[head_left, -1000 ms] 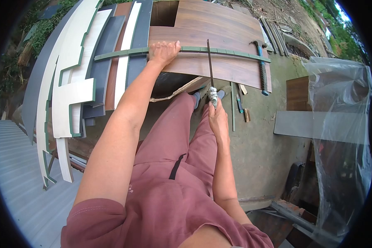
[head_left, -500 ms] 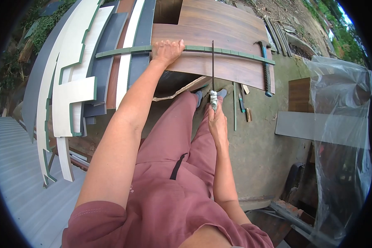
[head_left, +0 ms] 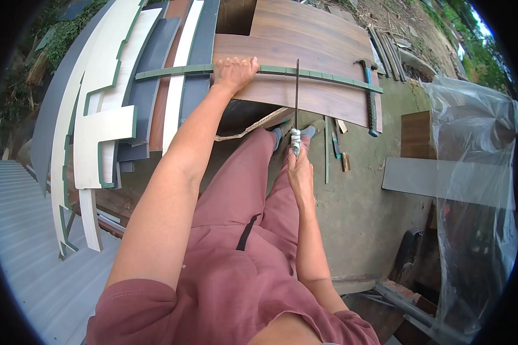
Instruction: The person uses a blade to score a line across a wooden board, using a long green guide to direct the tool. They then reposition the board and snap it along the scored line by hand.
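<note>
A long narrow green strip (head_left: 322, 75) with evenly spaced cross marks lies across a wood-grain board (head_left: 305, 43). My left hand (head_left: 234, 75) is closed over the strip left of its middle, pressing it down on the board. In my right hand (head_left: 300, 169) is a handsaw (head_left: 297, 95) with a thin, narrow blade and a handle wrapped in shiny silvery material. The blade points away from me and crosses the strip to the right of my left hand. Whether it has cut into the strip is too small to tell.
A hammer (head_left: 369, 95) lies on the board's right side. Several white and grey panels (head_left: 106, 123) are stacked at left. A cutter knife (head_left: 335, 145) and wood scraps lie on the concrete floor (head_left: 351, 218). Clear plastic sheeting (head_left: 475, 190) hangs at right, over boards.
My right hand has drawn the saw slightly back toward my body. My left hand stays closed on the strip; the whole view has shifted a little.
</note>
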{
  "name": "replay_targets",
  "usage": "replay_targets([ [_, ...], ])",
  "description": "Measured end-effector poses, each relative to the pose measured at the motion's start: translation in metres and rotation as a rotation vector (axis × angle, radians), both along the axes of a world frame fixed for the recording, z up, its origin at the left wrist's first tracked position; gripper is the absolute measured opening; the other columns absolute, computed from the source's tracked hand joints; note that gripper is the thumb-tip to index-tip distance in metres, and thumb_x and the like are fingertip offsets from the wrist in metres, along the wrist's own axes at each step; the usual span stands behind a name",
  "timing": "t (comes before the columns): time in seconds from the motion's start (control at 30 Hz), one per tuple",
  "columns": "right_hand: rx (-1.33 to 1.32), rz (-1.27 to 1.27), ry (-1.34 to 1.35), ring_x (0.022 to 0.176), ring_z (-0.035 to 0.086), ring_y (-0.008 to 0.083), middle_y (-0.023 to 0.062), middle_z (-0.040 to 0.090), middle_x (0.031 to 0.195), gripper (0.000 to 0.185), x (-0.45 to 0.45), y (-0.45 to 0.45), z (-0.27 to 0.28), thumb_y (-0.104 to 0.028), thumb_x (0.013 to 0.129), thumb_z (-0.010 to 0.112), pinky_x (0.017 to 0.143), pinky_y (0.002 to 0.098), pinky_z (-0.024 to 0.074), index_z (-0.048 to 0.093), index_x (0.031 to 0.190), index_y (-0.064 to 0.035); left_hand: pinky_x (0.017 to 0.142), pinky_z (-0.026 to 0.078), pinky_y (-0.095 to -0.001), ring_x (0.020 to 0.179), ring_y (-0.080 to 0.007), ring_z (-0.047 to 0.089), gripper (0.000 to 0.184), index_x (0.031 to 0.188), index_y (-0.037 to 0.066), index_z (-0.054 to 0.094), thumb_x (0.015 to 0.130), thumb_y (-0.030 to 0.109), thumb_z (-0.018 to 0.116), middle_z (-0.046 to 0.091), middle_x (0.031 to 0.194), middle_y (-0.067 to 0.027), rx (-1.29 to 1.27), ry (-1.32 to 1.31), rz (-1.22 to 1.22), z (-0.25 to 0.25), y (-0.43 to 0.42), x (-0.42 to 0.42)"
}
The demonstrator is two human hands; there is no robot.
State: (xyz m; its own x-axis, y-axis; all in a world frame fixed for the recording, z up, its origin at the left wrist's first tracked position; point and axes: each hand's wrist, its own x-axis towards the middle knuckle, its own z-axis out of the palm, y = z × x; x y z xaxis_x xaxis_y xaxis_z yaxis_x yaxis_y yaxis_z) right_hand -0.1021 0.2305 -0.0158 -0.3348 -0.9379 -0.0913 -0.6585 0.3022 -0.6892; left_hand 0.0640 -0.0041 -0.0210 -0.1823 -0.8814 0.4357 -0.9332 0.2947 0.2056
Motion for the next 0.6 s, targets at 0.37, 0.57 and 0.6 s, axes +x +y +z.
replay_targets([
  [0.37, -0.010, 0.058, 0.010, 0.094, 0.055, 0.0445, 0.0277, 0.060, 0.094, 0.032, -0.021, -0.086, 0.024, -0.026, 0.091, 0.043, 0.077, 0.0482, 0.0418, 0.047, 0.118, -0.0087, 0.058, 0.052, -0.0422, 0.061, -0.0317, 0.065, 0.046, 0.062, 0.008, 0.068, 0.087, 0.037, 0.042, 0.063, 0.063, -0.0179, -0.049, 0.010, -0.001, 0.006, -0.004, -0.001],
  [0.57, -0.001, 0.035, -0.018, 0.095, 0.054, 0.0448, 0.0259, 0.060, 0.096, 0.032, -0.014, -0.044, 0.015, -0.027, 0.092, 0.045, 0.078, 0.0472, 0.0425, 0.047, 0.118, -0.0085, 0.058, 0.052, -0.0418, 0.060, -0.0320, 0.064, 0.047, 0.060, 0.008, 0.067, 0.087, 0.036, 0.042, 0.063, 0.061, -0.0175, -0.046, 0.019, 0.020, 0.003, -0.008, -0.003],
  [0.6, 0.014, 0.001, -0.062, 0.096, 0.053, 0.0448, 0.0251, 0.060, 0.098, 0.031, -0.010, -0.028, 0.013, -0.026, 0.092, 0.045, 0.078, 0.0466, 0.0426, 0.048, 0.116, -0.0068, 0.058, 0.052, -0.0421, 0.060, -0.0324, 0.064, 0.047, 0.061, 0.007, 0.067, 0.087, 0.037, 0.042, 0.063, 0.063, -0.0178, -0.033, 0.039, 0.018, 0.003, -0.007, -0.002],
])
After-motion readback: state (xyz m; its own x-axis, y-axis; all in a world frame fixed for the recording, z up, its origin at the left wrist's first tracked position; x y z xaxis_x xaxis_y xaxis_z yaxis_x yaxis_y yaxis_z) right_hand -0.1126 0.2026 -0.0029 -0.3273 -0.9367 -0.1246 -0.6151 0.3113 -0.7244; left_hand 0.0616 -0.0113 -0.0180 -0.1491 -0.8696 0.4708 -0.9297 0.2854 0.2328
